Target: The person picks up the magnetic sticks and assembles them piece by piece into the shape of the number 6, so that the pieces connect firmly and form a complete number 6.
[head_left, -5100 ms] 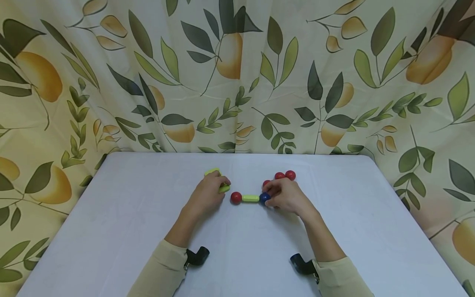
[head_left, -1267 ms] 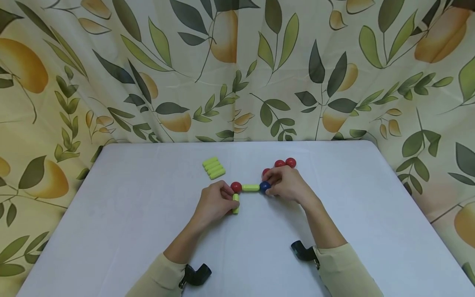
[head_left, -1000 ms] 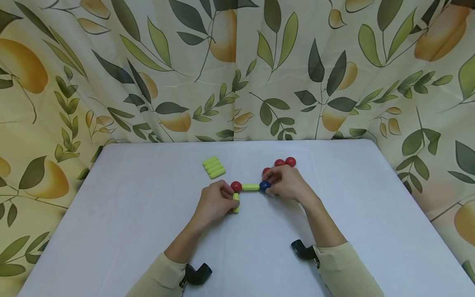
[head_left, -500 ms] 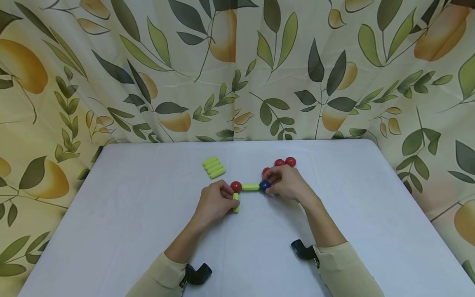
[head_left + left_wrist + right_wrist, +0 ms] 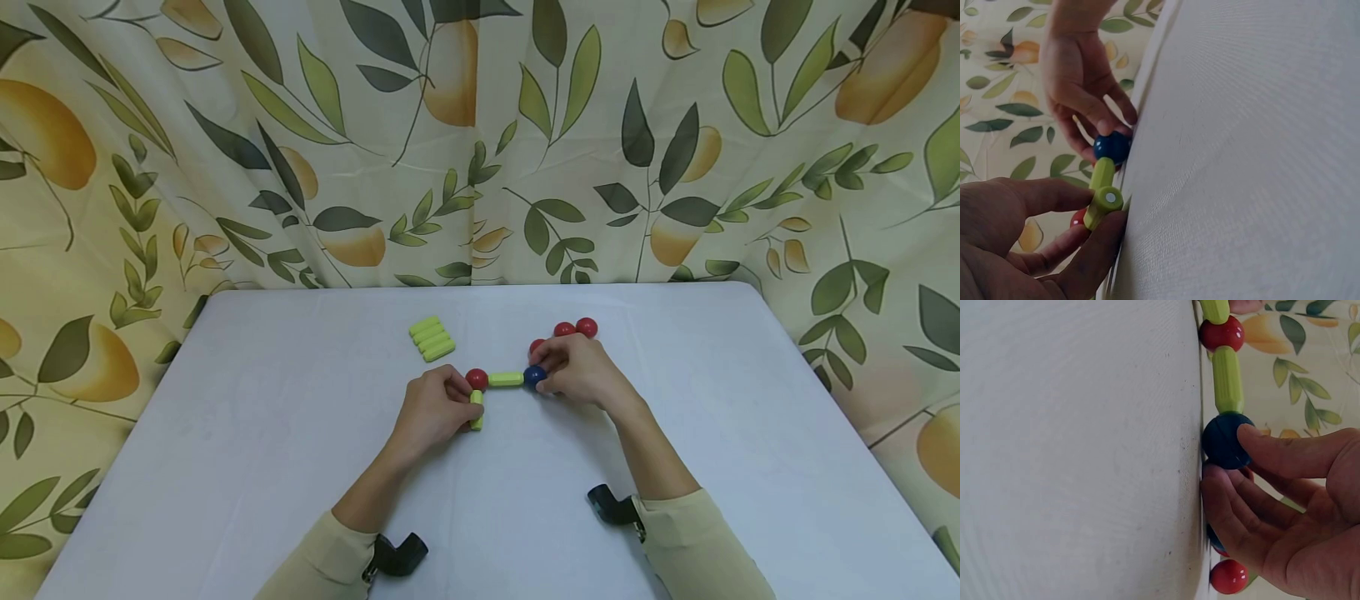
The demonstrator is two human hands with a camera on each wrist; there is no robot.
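My left hand pinches a yellow-green magnetic rod between thumb and fingers; a silvery disc shows in its near end. The far end meets a red ball. From that ball a second green rod runs right to a blue ball, forming a corner shape flat on the table. My right hand grips the blue ball between thumb and fingertips, which partly cover it.
Several spare green rods lie side by side behind my left hand. Behind my right hand are more red balls, and part of another blue ball shows beneath its fingers. The white-covered table ends at a patterned curtain.
Since the oldest frame, my left hand has come from the rod pile with one rod and set it against the red ball. Over the last second both hands have stayed nearly still.
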